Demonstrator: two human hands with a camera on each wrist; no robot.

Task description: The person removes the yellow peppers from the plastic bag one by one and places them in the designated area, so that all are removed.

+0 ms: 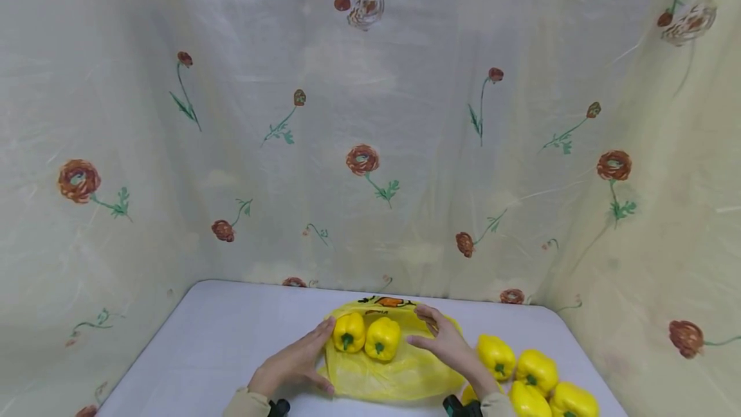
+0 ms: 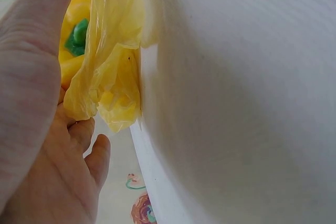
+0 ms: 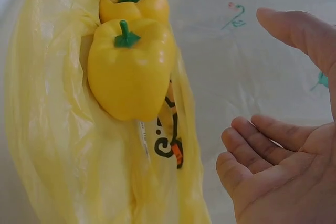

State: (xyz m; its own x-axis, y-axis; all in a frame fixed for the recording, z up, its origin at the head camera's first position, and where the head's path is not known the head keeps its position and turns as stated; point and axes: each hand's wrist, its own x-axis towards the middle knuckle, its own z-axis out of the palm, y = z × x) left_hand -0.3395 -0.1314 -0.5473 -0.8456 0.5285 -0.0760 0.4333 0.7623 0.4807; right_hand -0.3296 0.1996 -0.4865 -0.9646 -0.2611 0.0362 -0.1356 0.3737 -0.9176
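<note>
A yellow plastic bag (image 1: 417,372) with printed lettering and an orange picture lies spread on the table. Two yellow bell peppers with green stems rest side by side on it, the left pepper (image 1: 349,333) and the right pepper (image 1: 383,340). My left hand (image 1: 298,359) is at the bag's left edge, fingers extended, fingertips right beside the left pepper. In the left wrist view, crumpled bag film (image 2: 118,90) lies against its fingers. Over the bag's right part my right hand (image 1: 446,341) is raised, thumb and fingers spread, holding nothing; the right wrist view shows its palm (image 3: 294,182) apart from the peppers.
Several more yellow bell peppers (image 1: 537,370) are grouped at the table's right front, beside my right forearm, which partly hides one. The white table (image 1: 231,327) ends at a flower-printed curtain (image 1: 417,224) behind and on both sides.
</note>
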